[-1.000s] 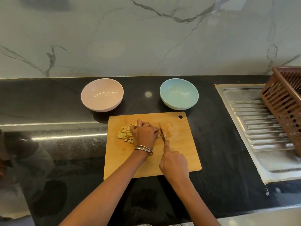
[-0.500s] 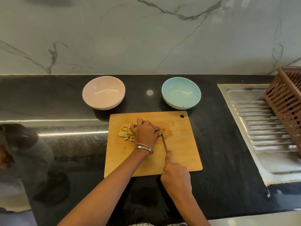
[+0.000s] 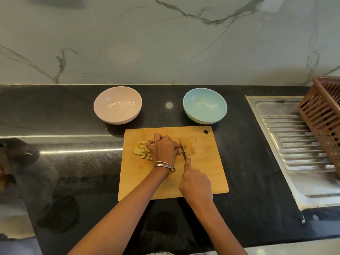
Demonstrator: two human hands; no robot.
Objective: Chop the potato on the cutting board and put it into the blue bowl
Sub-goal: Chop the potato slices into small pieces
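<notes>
Most of the chopping appears to be done. A heap of small pale-yellow potato pieces (image 3: 142, 150) is piled on the rectangular wooden cutting board (image 3: 206, 173), left of its middle, and a few more pieces are seen just right of the short steel knife blade (image 3: 183, 149). The light-blue round bowl (image 3: 204, 111), set on the black stone counter (image 3: 73, 115) just behind the board's far right corner, is judged not yet filled: no potato is seen inside it, only a few faint specks. The transfer into it is therefore left, along with whatever cutting remains.

The left hand (image 3: 162, 149) is curled, knuckles up, over the potato beside the blade, so the portion under it is hidden and its size cannot be told. The right hand (image 3: 196, 184) is wrapped around the knife handle, with the forefinger laid along the blade's spine; the handle itself is covered by the hand. Whether the blade's edge is touching the board cannot be made out. The brown slatted plastic basket (image 3: 323, 115) on the steel draining board (image 3: 287, 140) is cut off by the right edge. The pale-pink round bowl (image 3: 117, 109) stands to the blue one's left.
</notes>
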